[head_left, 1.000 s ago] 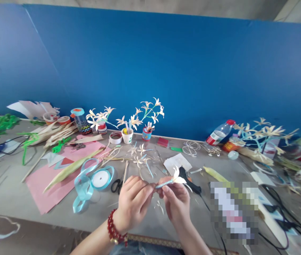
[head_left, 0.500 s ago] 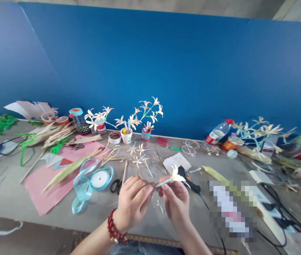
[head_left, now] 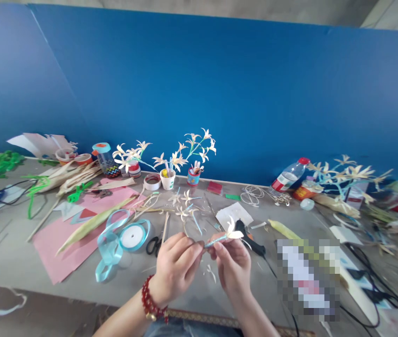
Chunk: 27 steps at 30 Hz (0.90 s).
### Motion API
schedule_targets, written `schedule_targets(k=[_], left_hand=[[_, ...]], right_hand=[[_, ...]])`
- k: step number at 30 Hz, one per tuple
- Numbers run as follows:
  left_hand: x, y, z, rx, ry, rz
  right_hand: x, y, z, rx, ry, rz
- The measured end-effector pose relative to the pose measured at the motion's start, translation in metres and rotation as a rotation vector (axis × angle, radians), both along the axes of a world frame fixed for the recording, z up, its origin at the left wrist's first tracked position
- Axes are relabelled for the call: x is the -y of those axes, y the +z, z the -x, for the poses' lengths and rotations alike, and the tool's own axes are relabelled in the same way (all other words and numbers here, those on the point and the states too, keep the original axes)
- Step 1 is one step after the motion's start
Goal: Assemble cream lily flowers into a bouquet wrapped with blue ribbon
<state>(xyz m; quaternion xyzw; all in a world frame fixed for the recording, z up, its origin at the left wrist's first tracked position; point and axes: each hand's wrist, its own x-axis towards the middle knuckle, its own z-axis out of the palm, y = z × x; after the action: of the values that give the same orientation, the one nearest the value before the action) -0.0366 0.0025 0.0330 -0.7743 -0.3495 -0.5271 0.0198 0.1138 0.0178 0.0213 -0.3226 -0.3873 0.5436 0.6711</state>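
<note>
The white flower [head_left: 235, 234] has turned slightly, its petals [head_left: 231, 225] sitting at a new angle, while both hands barely moved; perhaps the stem [head_left: 215, 241] is being rolled. Above the table [head_left: 128, 277], the left hand [head_left: 176, 266] pinches the stem's end, the right hand [head_left: 233, 266] its top. Beyond lie scissors [head_left: 155, 245], a ribbon spool [head_left: 132, 236], a glue gun [head_left: 254, 241], then a cup [head_left: 167, 181] of flowers [head_left: 177, 161].
</note>
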Motion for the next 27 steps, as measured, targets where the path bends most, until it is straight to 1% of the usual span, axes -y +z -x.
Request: schedule_targets(k=[8,15,23,27], left_hand=[[-0.0014,0.0023,0.001,0.005,-0.042,-0.021],[-0.0026,-0.0026,0.0036,-0.007,-0.059,-0.034],[-0.0038,0.006,0.0031,-0.03,-0.039,-0.095],[-0.0045,0.005,0.0038,-0.052,-0.031,-0.109]], right_hand=[[0.0004,0.0017,-0.0001,0.009,-0.01,-0.011],[0.0006,0.0029,-0.001,0.015,-0.007,-0.04],[0.0007,0.0015,-0.0026,-0.013,0.003,-0.053],[0.002,0.0,-0.0031,-0.029,0.015,-0.062]])
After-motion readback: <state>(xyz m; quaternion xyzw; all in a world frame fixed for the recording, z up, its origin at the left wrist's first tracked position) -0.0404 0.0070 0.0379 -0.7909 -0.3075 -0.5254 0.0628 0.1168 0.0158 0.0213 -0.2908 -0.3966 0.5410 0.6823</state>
